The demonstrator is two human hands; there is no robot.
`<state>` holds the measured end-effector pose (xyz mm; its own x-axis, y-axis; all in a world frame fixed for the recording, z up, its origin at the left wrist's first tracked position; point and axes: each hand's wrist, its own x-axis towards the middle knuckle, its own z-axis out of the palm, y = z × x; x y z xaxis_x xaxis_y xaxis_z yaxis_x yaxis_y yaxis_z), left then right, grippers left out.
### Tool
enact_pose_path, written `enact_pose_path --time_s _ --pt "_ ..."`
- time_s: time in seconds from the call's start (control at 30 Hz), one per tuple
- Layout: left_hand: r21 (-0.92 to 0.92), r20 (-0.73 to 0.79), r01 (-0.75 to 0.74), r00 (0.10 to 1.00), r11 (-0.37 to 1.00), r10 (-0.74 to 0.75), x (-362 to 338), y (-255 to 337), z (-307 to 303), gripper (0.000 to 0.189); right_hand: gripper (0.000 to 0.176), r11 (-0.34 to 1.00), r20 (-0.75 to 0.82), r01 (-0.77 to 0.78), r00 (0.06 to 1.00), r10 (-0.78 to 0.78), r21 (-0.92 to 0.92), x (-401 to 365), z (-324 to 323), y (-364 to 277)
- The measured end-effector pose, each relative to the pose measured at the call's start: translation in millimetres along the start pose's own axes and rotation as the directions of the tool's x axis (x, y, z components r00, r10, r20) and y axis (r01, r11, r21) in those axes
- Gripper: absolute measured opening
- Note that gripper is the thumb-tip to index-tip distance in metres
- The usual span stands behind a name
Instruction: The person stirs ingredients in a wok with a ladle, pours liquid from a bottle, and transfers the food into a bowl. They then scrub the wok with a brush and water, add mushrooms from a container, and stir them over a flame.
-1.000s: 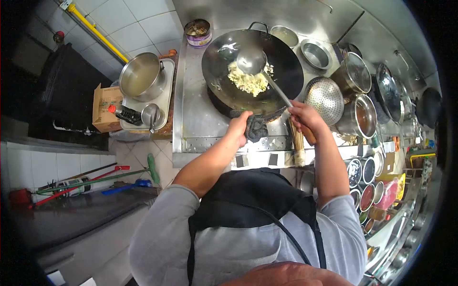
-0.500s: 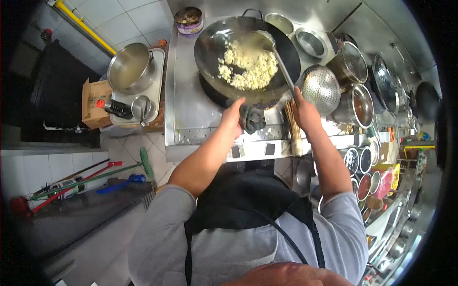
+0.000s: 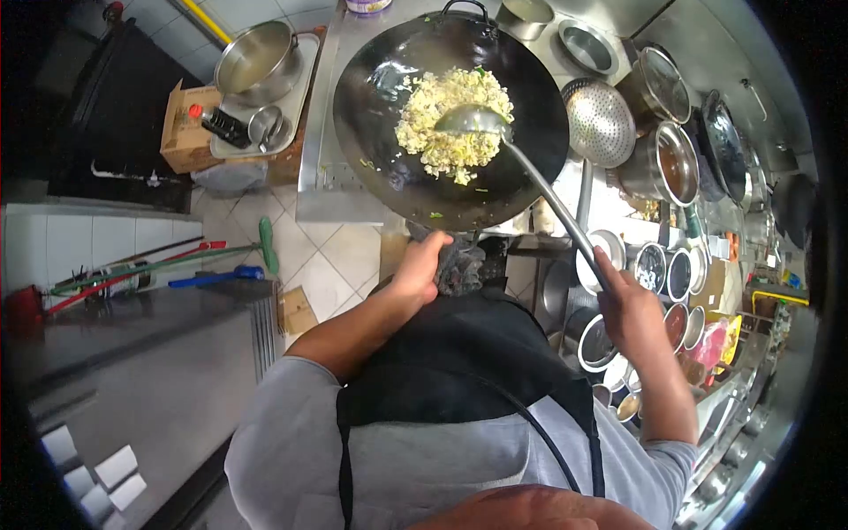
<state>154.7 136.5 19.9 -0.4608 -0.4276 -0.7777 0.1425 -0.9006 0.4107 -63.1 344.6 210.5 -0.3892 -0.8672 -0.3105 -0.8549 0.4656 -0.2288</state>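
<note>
Wok [image 3: 375, 106] is sitting far and centre in the head view, its near rim reaching out past the edge of the steel stove top [image 3: 320, 181]. It is looking heavy, rigid and probably hot. The left hand [image 3: 422, 265] is closing tight around a dark cloth [image 3: 459, 267] bunched at the near rim, which seems the safest place to hold it. The right hand [image 3: 632, 311] is curling around the near end of the ladle [image 3: 541, 187], a long stiff tool whose bowl is resting on the loose, soft fried rice [image 3: 442, 132]; the rice is likely to scatter easily. The cloth is covering the wok's handle and the wok is hiding the burner. The small bowls [image 3: 664, 265] at right are blurring into the lens edge.
</note>
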Motion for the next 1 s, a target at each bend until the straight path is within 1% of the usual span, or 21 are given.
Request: enact_pose_path --time_s 0.03,0.07,0.1,0.2,0.23,0.27,0.43,0.5,0.53,0.57,0.6,0.63,0.67,0.7,0.73,0.8,0.83,0.87,0.93,0.97,1.0 --pt "0.005 -0.013 -0.043 0.999 0.999 0.043 -5.3 -13.8 -6.7 0.029 0.076 0.996 0.010 -0.053 0.998 0.054 -0.077 -4.3 20.1 2.1" --pt "0.007 -0.026 -0.086 0.996 0.996 0.086 -9.7 -24.9 -10.6 0.031 0.076 0.996 -0.059 -0.013 0.998 0.008 -0.084 -6.6 43.6 5.8" --pt "0.017 0.019 -0.182 0.983 0.983 0.182 -22.3 -32.3 -11.1 0.032 0.076 0.996 -0.092 -0.045 0.995 0.037 -0.077 -5.5 70.3 6.8" --pt "-0.035 0.021 -0.077 0.997 0.996 0.078 -35.4 -51.7 -24.8 0.029 0.073 0.987 -0.105 -0.163 0.981 0.162 -0.002 5.2 130.6 -3.7" --pt "-0.036 0.014 -0.078 0.997 0.996 0.078 -37.3 -57.7 -28.1 0.029 0.072 0.994 -0.166 -0.106 0.980 0.110 0.034 7.2 145.6 -5.3" --pt "-0.018 0.051 -0.040 0.998 0.999 0.041 -37.9 -64.2 -32.2 0.029 0.074 0.987 -0.089 -0.160 0.983 0.160 0.003 10.5 150.2 -14.2" --pt "0.059 0.095 0.024 0.995 0.998 -0.030 -29.8 -67.1 -50.3 0.033 0.078 0.995 0.018 -0.084 0.996 0.083 0.049 -1.8 166.3 -20.8" --pt "0.202 0.255 0.160 0.944 0.966 -0.210 -32.9 -49.7 -66.0 0.040 0.076 0.993 0.050 -0.080 0.996 0.076 0.083 -5.4 165.2 -25.7" --pt "0.205 0.256 0.153 0.945 0.967 -0.204 -32.2 -42.2 -78.6 0.040 0.074 0.990 0.082 -0.083 0.994 0.074 0.115 -5.2 162.9 -28.5" --pt "0.367 0.273 0.074 0.944 0.927 -0.183 -29.4 -35.8 -96.1 0.043 0.074 0.990 0.079 -0.079 0.994 0.071 0.116 -5.1 159.5 -27.1" --pt "0.515 0.291 -0.008 0.942 0.857 -0.166 -30.4 -27.8 -111.3 0.046 0.071 0.989 0.026 -0.040 0.999 0.036 0.145 -4.6 154.1 -22.1" --pt "0.513 0.289 -0.013 0.944 0.859 -0.158 -34.6 -19.6 -127.7 0.046 0.068 0.985 -0.029 0.005 1.000 0.000 0.172 -2.8 146.9 -22.6" --pt "0.590 0.243 -0.070 0.966 0.805 -0.094 -42.5 -10.9 -144.8 0.050 0.050 0.959 -0.205 0.073 0.979 -0.016 0.275 -0.2 129.0 -30.7" --pt "0.659 0.193 -0.116 0.981 0.743 -0.018 -52.0 -2.7 -164.6 0.055 0.041 0.943 -0.270 0.123 0.962 -0.037 0.310 9.0 120.3 -29.5" --pt "0.648 0.175 -0.122 0.984 0.752 0.008 -61.1 5.8 -187.3 0.055 0.033 0.921 -0.330 0.182 0.942 -0.062 0.344 21.6 113.1 -32.2" --pt "0.957 -0.087 0.031 0.979 0.290 0.184 -79.2 19.3 -239.1 0.066 0.032 0.806 -0.363 0.262 0.930 -0.063 0.531 43.6 82.7 -70.4" --pt "0.960 -0.193 0.128 0.946 0.248 0.259 -85.8 18.0 -270.9 0.067 0.049 0.773 -0.430 0.386 0.888 -0.163 0.504 51.7 52.4 -114.3" --pt "0.950 -0.290 0.228 0.898 0.214 0.331 -88.9 7.6 -308.1 0.068 0.060 0.736 -0.536 0.526 0.802 -0.263 0.426 68.0 48.5 -146.4" --pt "0.971 -0.227 0.152 0.822 0.183 0.522 -88.6 -26.4 -402.6 0.064 0.060 0.489 -0.540 0.651 0.757 -0.367 0.581 96.9 45.7 -226.8" --pt "0.944 -0.299 0.190 0.838 0.270 0.456 -107.7 -23.1 -412.9 0.064 0.058 0.429 -0.483 0.635 0.771 -0.416 0.643 116.0 56.1 -267.3" --pt "0.907 -0.365 0.233 0.849 0.351 0.381 -128.0 -17.8 -421.2 0.063 0.063 0.295 -0.451 0.608 0.768 -0.455 0.737 144.9 82.9 -305.4"
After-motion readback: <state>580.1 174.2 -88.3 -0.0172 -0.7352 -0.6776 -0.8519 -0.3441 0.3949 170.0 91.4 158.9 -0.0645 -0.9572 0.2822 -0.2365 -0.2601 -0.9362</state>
